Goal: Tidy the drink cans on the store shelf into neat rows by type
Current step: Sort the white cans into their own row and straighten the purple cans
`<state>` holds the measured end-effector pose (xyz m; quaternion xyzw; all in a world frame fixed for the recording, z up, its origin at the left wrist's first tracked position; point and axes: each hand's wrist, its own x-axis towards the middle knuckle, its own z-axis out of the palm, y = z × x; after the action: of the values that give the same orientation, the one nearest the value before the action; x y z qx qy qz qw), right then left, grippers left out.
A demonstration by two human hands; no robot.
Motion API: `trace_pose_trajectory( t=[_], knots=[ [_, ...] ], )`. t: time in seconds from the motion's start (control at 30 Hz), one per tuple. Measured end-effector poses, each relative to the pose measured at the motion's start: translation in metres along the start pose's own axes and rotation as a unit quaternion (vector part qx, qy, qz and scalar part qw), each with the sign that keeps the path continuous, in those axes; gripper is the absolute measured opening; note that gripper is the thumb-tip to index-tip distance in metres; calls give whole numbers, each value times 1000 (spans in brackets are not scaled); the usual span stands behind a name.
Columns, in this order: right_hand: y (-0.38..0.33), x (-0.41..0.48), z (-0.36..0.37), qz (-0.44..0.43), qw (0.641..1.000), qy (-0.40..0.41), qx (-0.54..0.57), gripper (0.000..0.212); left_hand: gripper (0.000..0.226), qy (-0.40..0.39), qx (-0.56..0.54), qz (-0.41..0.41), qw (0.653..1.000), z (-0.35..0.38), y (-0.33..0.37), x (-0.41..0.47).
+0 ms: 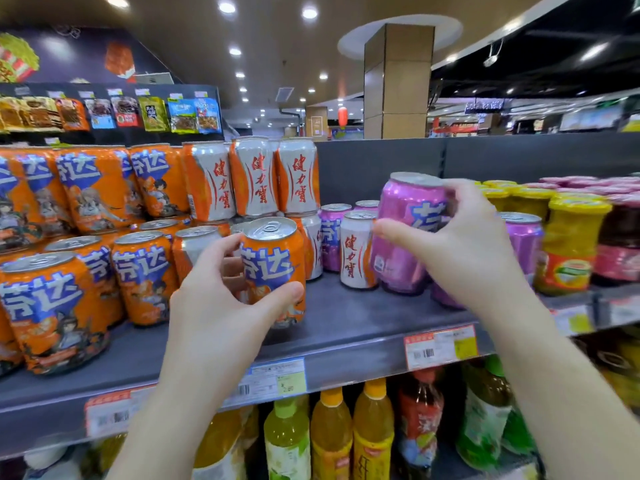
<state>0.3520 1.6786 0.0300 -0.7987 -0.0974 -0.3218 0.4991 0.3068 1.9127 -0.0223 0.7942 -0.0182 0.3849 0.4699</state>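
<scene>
My left hand grips an orange can with blue lettering, upright near the front of the grey shelf. My right hand holds a purple can, tilted and lifted a little above the shelf. A white-and-orange can stands just left of the purple can. More purple cans stand behind it. Orange cans fill the shelf's left side, stacked two high. White-and-orange cans sit stacked at the centre back.
Jars with yellow lids and pink lids crowd the shelf's right end. Price tags hang on the shelf edge. Bottled drinks fill the shelf below. Snack packets hang at the upper left.
</scene>
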Motion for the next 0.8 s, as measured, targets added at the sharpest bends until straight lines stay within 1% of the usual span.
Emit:
trace_pose_trajectory(
  t=[0.07, 0.13, 0.2, 0.27, 0.37, 0.53, 0.63, 0.8],
  knots=[
    [-6, 9, -20, -11, 1000, -5, 22, 72, 73, -14, -7, -2, 1000, 12, 4, 2],
    [-10, 19, -37, -24, 999, 1, 41, 69, 65, -28, -10, -2, 1000, 24, 7, 3],
    [-10, 32, -52, -26, 998, 14, 53, 66, 65, -35, -15, -6, 999, 34, 9, 3],
    [-5, 47, -65, -21, 998, 35, 53, 69, 68, -42, -17, -15, 999, 43, 11, 1],
    [8, 70, -80, -16, 998, 63, 18, 74, 74, -52, -18, -18, 998, 53, 15, -2],
    [35, 93, -93, 4, 998, 56, -43, 76, 77, -56, -23, -16, 998, 68, 23, -5],
    [50, 104, -94, 24, 997, 53, -43, 78, 74, -62, -24, -17, 998, 78, 27, -7],
    [58, 115, -99, 36, 997, 33, -57, 73, 72, -64, -29, -22, 997, 92, 31, -9]
  ],
)
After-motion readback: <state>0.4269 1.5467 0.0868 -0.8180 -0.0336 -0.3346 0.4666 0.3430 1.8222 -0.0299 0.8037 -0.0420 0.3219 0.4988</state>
